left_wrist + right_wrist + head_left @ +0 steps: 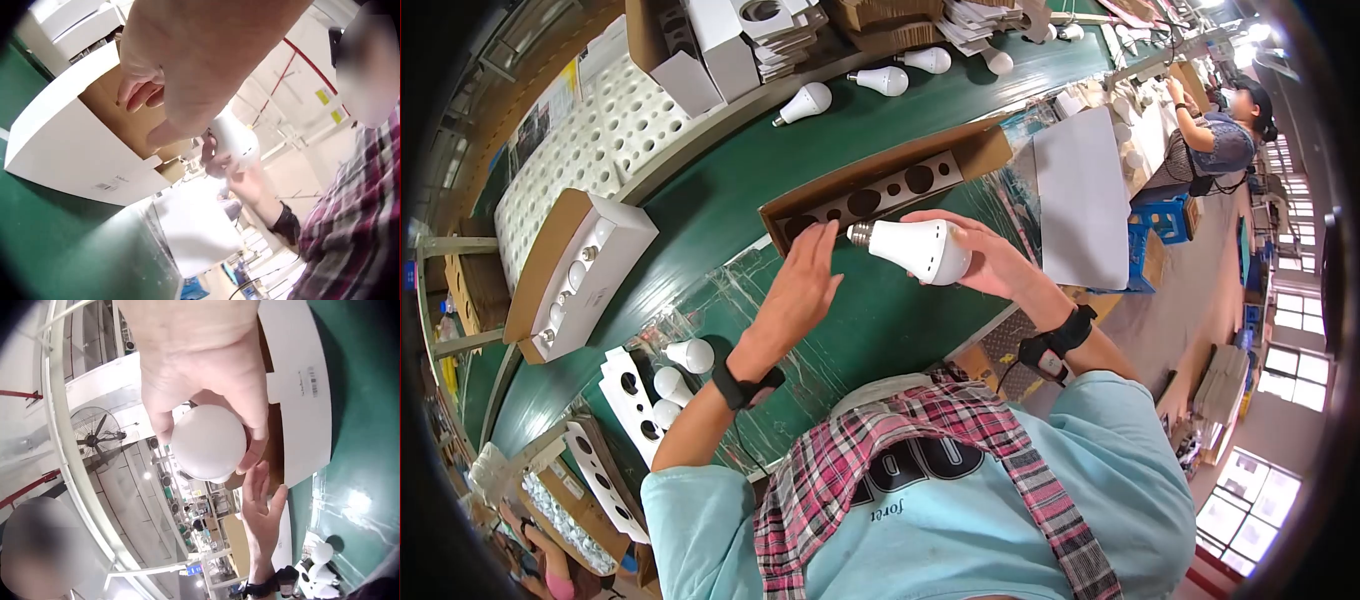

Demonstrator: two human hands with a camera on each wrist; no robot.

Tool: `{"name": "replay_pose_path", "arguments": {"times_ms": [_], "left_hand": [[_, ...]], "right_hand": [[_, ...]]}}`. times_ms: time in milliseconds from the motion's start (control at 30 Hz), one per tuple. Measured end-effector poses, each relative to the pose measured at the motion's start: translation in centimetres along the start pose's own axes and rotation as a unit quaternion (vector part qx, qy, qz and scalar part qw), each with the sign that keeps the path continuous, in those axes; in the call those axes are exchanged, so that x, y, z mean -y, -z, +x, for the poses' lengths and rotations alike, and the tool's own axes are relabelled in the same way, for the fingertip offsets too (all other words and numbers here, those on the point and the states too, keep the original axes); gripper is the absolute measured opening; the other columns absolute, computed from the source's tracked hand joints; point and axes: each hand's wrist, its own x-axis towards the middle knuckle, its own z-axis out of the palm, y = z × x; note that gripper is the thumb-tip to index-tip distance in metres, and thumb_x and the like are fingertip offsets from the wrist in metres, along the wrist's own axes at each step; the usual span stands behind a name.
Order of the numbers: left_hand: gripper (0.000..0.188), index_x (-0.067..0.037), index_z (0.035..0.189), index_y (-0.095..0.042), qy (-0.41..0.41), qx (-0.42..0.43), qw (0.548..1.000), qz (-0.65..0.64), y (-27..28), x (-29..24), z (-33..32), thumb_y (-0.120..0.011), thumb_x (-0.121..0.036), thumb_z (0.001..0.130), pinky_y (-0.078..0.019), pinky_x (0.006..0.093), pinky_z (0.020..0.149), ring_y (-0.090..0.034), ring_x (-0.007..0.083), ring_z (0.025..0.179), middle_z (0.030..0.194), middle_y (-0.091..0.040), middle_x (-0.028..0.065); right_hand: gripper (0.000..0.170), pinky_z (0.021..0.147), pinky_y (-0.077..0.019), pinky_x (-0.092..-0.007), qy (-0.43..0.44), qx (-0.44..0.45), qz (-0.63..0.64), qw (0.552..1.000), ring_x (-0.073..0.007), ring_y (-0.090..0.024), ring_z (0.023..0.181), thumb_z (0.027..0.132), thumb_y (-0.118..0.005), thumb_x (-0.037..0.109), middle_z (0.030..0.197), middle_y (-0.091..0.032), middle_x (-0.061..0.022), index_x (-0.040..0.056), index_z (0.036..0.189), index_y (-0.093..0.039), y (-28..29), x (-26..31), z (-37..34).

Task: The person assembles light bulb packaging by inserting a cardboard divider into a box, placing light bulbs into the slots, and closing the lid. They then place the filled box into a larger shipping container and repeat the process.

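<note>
Your right hand (998,265) grips a white bulb (912,250) by its round end, screw base (861,234) pointing left toward your empty, straight-fingered left hand (796,292), beside the carton's (988,150) left end.

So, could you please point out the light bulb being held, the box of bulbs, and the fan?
Held light bulb (899,245): head view, on its white body.
Box of bulbs (622,257): head view, on its white side.
Fan (92,440): right wrist view, on its hub.

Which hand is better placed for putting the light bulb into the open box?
Right, probably. The right hand grips the light bulb around its wide end, near the open box; the left hand holds nothing and seems better for steadying.
</note>
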Motion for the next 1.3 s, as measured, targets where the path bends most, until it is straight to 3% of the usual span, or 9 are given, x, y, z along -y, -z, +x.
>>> {"name": "replay_pose_path", "arguments": {"times_ms": [33,167,233,367,500,1000,1100,1200,1300], "left_hand": [[0.058,0.012,0.13,-0.037,-0.038,0.012,0.995,0.09,-0.1,-0.2,0.6,-0.061,-0.006,0.08,-0.0419,0.0377,0.099,-0.05,0.0347,0.114,0.121,-0.047,0.0251],[0.045,0.009,0.118,-0.048,0.034,0.061,0.986,0.153,-3.6,1.8,1.3,-0.059,0.001,0.075,-0.0492,0.0366,0.086,-0.06,0.0306,0.094,0.105,-0.057,0.0206],[0.038,0.007,0.111,-0.052,0.055,0.123,0.978,0.158,-4.0,2.5,1.4,-0.057,0.004,0.073,-0.0532,0.0358,0.077,-0.063,0.0287,0.083,0.095,-0.061,0.0174],[0.027,0.004,0.102,-0.054,0.071,0.11,0.977,0.166,-4.1,1.5,0.3,-0.057,0.002,0.075,-0.0552,0.0328,0.063,-0.065,0.0277,0.078,0.086,-0.061,0.0145],[0.028,0.007,0.102,-0.056,0.059,0.096,0.976,0.188,-4.8,0.8,-1.2,-0.059,-0.001,0.075,-0.0554,0.028,0.056,-0.064,0.0224,0.075,0.083,-0.061,0.0123],[0.035,0.006,0.108,-0.053,0.095,0.111,0.981,0.128,-4.9,-0.5,-1.5,-0.058,-0.002,0.075,-0.056,0.029,0.059,-0.063,0.0236,0.078,0.094,-0.058,0.0153],[0.035,0.006,0.109,-0.053,0.101,0.098,0.983,0.116,-4.9,-0.6,-1.3,-0.058,-0.003,0.076,-0.0565,0.0304,0.058,-0.063,0.0246,0.079,0.096,-0.057,0.0158],[0.033,0.006,0.108,-0.054,0.099,0.09,0.984,0.12,-4.9,-0.7,-1.4,-0.058,-0.002,0.076,-0.0567,0.0312,0.057,-0.064,0.0254,0.079,0.095,-0.058,0.016],[0.032,0.006,0.106,-0.055,0.1,0.091,0.983,0.123,-5.2,-0.8,-1.4,-0.058,-0.002,0.076,-0.0569,0.0315,0.057,-0.065,0.0258,0.078,0.092,-0.059,0.0158]], "right_hand": [[0.068,0.092,-0.0463,-0.032,0.005,-0.002,-0.062,0.998,-0.0191,-0.055,0.109,0.085,-0.062,0.039,0.13,-0.05,-0.013,0.0014,0.136,-0.038,0.1,0.3,0.1],[0.065,0.096,-0.0426,-0.0315,0.02,0.003,-0.308,0.951,-0.0192,-0.053,0.111,0.08,-0.065,0.026,0.127,-0.051,-0.0104,0.0042,0.135,-0.039,0.0,1.6,0.9],[0.068,0.096,-0.042,-0.0331,0.072,-0.01,-0.441,0.895,-0.0207,-0.053,0.111,0.077,-0.067,0.022,0.126,-0.052,-0.0109,0.0047,0.135,-0.038,0.2,1.0,1.7],[0.071,0.094,-0.0423,-0.0355,0.085,-0.04,-0.596,0.798,-0.0246,-0.055,0.109,0.072,-0.073,0.019,0.123,-0.054,-0.0145,0.002,0.133,-0.041,0.2,1.6,3.3],[0.065,0.089,-0.0449,-0.0356,0.038,-0.045,-0.546,0.836,-0.0296,-0.06,0.099,0.068,-0.077,0.026,0.112,-0.061,-0.0188,-0.003,0.121,-0.052,1.0,0.8,5.5],[0.062,0.092,-0.041,-0.0403,-0.027,-0.008,-0.704,0.709,-0.0365,-0.05,0.111,0.071,-0.069,0.017,0.118,-0.054,-0.0238,-0.0045,0.125,-0.047,2.0,-1.5,7.2],[0.056,0.087,-0.0427,-0.0381,0.021,0.022,-0.687,0.726,-0.0327,-0.054,0.102,0.074,-0.067,0.016,0.111,-0.058,-0.0212,-0.0047,0.123,-0.049,2.1,-1.2,7.1],[0.051,0.081,-0.0439,-0.0354,-0.093,0.002,-0.52,0.849,-0.0275,-0.056,0.092,0.078,-0.066,0.018,0.103,-0.06,-0.017,-0.0049,0.12,-0.051,1.9,-0.6,7.6],[0.049,0.08,-0.0447,-0.0334,-0.089,-0.078,-0.548,0.828,-0.0244,-0.057,0.087,0.08,-0.067,0.025,0.098,-0.061,-0.0139,-0.0052,0.116,-0.053,2.0,-1.4,8.0]]}}
